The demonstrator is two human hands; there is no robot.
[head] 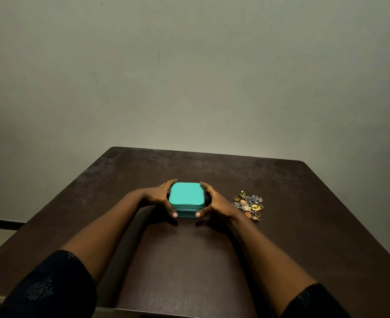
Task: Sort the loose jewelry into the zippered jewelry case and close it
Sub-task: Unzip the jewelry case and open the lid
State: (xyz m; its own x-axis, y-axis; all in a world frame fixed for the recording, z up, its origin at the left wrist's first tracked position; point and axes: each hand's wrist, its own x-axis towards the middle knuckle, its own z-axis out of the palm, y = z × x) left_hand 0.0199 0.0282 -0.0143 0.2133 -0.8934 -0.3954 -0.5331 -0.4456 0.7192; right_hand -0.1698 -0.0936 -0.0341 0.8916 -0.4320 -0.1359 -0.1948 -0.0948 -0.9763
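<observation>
Nearest the camera, two dark sleeves (45, 288) are cut off by the lower edge; bare forearms reach forward over the dark table (189, 260); the left hand (158, 198) and the right hand (215, 204) cup the teal jewelry case (186, 196) from either side, fingers curled round its far corners and thumbs pressed on its near wall, so both grasp it; the case sits mid-table, lid down; the loose jewelry (249, 204) lies heaped just right of the right hand, none of it in the case yet; beyond stands a plain wall (189, 76).

The right wrist is close to the heap, so a careless swing of that arm while turning the case could scatter rings toward the table's edge; the tangled pieces may snag and lift together; a light case may slide if it is unzipped one-handed.

The zipper pull is not visible; the fingertips behind the case are hidden; the heap's pieces are too small to count; whether the case's base rests fully on the table is unclear.
</observation>
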